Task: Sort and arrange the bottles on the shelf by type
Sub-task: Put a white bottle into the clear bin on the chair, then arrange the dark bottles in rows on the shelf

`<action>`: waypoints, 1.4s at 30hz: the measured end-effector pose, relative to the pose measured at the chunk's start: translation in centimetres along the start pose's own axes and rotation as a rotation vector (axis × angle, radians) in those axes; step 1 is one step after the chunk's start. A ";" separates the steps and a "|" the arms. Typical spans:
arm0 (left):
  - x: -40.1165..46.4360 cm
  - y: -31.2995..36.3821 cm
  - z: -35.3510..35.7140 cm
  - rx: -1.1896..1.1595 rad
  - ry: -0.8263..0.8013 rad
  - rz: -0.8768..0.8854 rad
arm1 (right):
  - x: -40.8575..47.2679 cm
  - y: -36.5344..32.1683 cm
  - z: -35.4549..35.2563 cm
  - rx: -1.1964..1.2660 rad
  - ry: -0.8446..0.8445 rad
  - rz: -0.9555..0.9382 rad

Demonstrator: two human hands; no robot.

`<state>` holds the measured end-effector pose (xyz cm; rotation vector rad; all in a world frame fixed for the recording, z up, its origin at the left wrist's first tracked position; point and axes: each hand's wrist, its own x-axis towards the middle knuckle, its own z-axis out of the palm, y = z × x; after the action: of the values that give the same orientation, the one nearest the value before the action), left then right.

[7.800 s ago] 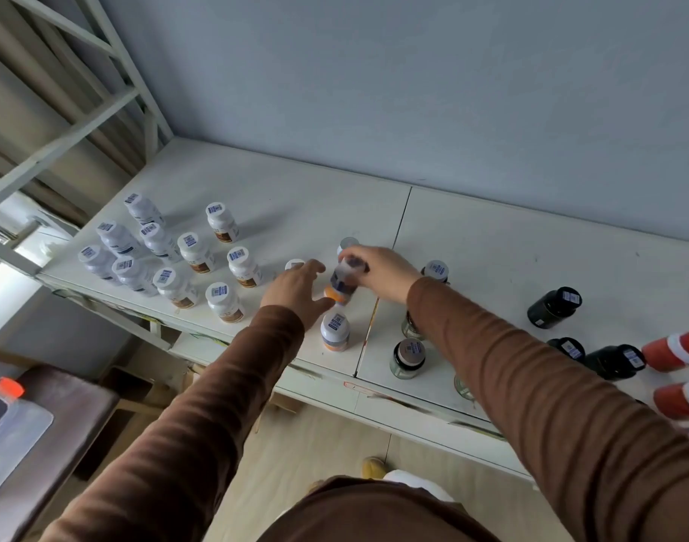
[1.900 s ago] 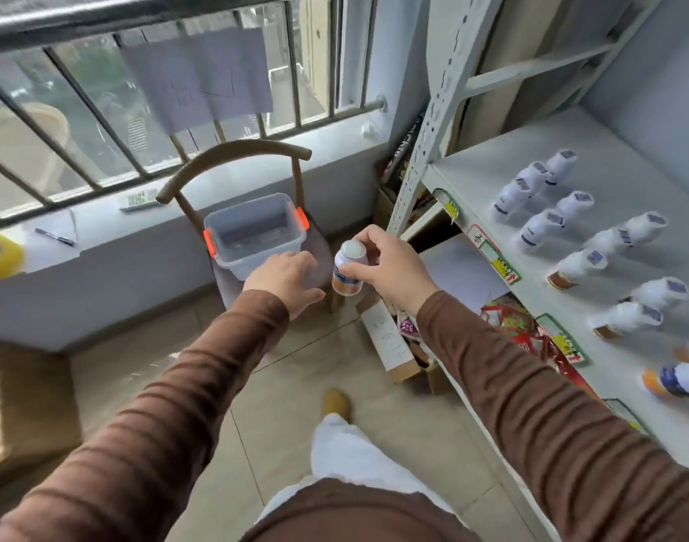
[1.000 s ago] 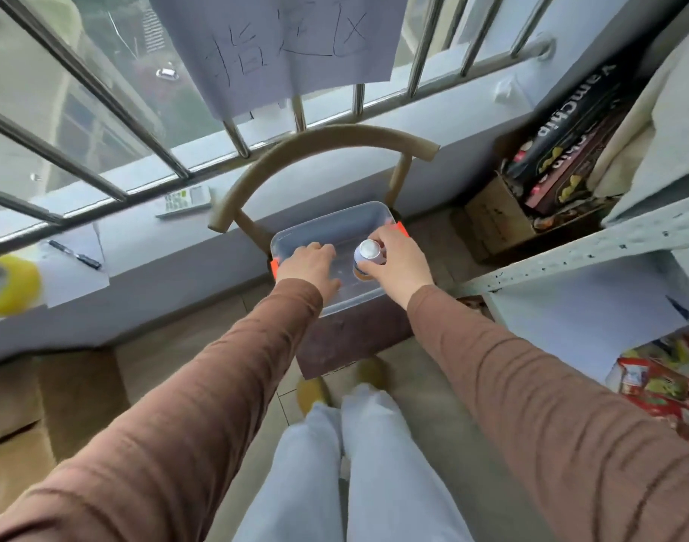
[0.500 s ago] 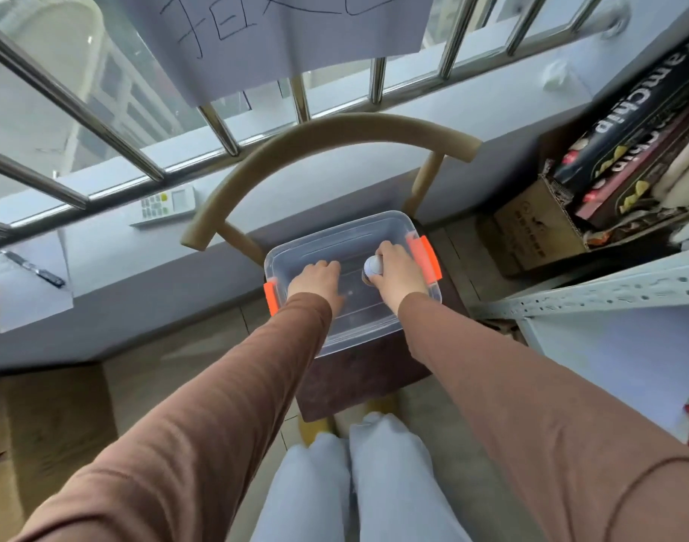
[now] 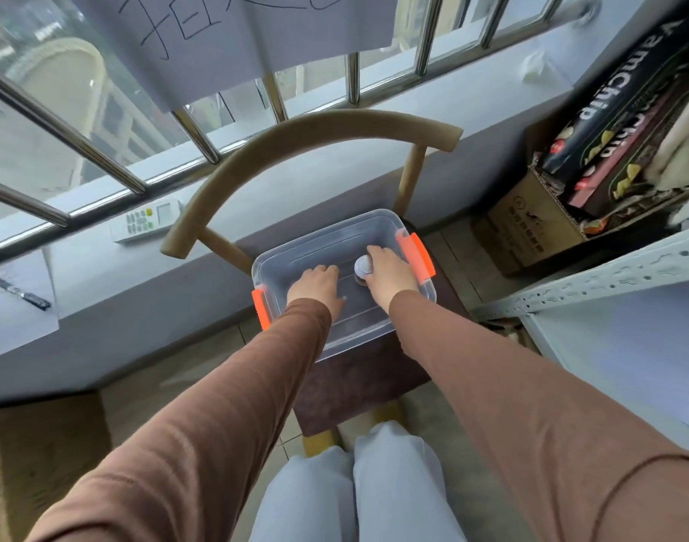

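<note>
A small bottle (image 5: 362, 265) with a white cap stands upright inside a clear plastic bin (image 5: 296, 255) with orange side latches. My right hand (image 5: 389, 271) is down in the bin and grips the bottle from its right side; most of the bottle's body is hidden behind the fingers. My left hand (image 5: 315, 285) is also inside the bin, to the left of the bottle, with its fingers relaxed and holding nothing. The bin sits on the dark seat of a wooden chair (image 5: 315, 131).
A white shelf frame (image 5: 593, 287) runs along the right edge. Cardboard boxes (image 5: 538, 224) with snack packs stand by the wall on the right. A remote control (image 5: 147, 221) and a pen (image 5: 20, 293) lie on the windowsill behind the chair. A brown box (image 5: 41, 444) stands at lower left.
I turned from the shelf to the chair, carrying the bottle in my right hand. Over the last second both hands went down into the bin and the bottle now stands near its floor.
</note>
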<state>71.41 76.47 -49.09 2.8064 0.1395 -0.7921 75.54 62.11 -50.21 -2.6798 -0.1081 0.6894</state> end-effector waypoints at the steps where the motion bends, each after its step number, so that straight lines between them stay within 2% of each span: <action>1: -0.5 0.2 -0.5 0.004 0.007 -0.003 | -0.7 -0.1 -0.6 0.018 0.001 0.001; 7: -5.1 3.0 -5.6 0.033 0.027 0.035 | -7.4 0.2 -6.0 0.151 0.101 -0.042; 12: -11.9 6.6 -10.8 0.081 0.059 0.110 | -16.1 0.5 -12.2 0.159 0.175 -0.004; 18: -22.7 12.2 -14.9 0.171 0.078 0.326 | -30.6 2.3 -17.7 0.100 0.278 0.084; 23: -33.1 17.2 -15.9 0.220 0.135 0.542 | -44.4 4.6 -19.6 0.066 0.384 0.216; 35: -53.6 32.7 -9.4 0.361 0.151 1.051 | -71.9 12.5 -18.4 0.131 0.658 0.562; 42: -63.1 43.5 -2.0 0.371 0.166 1.204 | -84.2 21.3 -17.2 0.144 0.756 0.687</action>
<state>25.31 32.81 -6.13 2.5120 -1.6150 -0.2676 9.52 22.86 -6.12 -2.6156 1.0363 -0.1922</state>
